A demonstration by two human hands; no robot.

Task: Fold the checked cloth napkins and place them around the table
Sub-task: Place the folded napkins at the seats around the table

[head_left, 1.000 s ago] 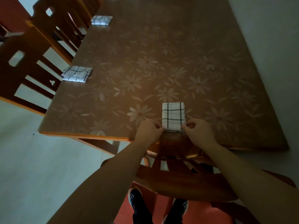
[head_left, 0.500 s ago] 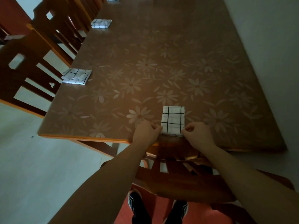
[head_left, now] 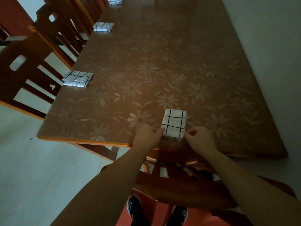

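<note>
A folded white napkin with black checks (head_left: 174, 123) lies near the table's front edge, in front of me. My left hand (head_left: 147, 136) pinches its near left corner. My right hand (head_left: 199, 138) pinches its near right corner, fingers curled. Three more folded checked napkins lie along the left edge of the table: one near (head_left: 77, 78), one farther back (head_left: 103, 26), one at the far end (head_left: 115, 1), cut off by the frame.
The long brown table (head_left: 162, 70) has a flower-patterned top. Wooden chairs (head_left: 24, 62) line its left side. Another chair (head_left: 179, 185) stands between me and the table's front edge. A pale wall runs along the right.
The view has tilted up slightly, bringing the far napkin into sight. Both hands stay at the napkin's near corners; the napkin has barely shifted.
</note>
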